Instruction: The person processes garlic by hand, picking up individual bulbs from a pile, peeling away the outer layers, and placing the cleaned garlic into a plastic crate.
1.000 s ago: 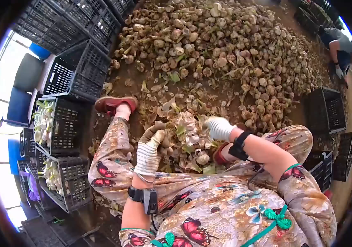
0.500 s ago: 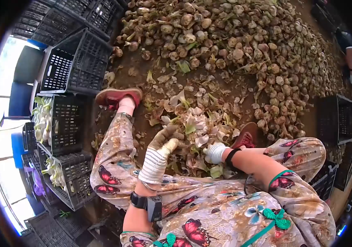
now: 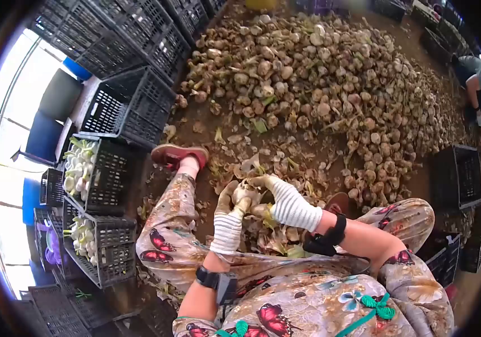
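A garlic bulb (image 3: 246, 195) with pale, papery skin is held between my two gloved hands, above the litter of husks. My left hand (image 3: 228, 216), in a striped white glove with soiled fingers, wraps it from the left and below. From the right, my right hand (image 3: 291, 204), gloved alike, closes its fingers over the bulb's top. Loose garlic skins (image 3: 274, 233) lie in a heap under both hands, between my legs. Part of the bulb is hidden by the fingers.
Ahead spreads a large pile of unpeeled garlic (image 3: 319, 84). To the left, black crates (image 3: 118, 174) hold whitish cleaned garlic (image 3: 80, 168), with stacked crates (image 3: 122, 33) farther back. Another crate (image 3: 468, 177) stands at the right, and a person (image 3: 476, 84) bends at the far right.
My hands have come together and up from the skins, and a garlic bulb now shows between them. My right hand moved left and turned inward. The view has tilted up slightly.
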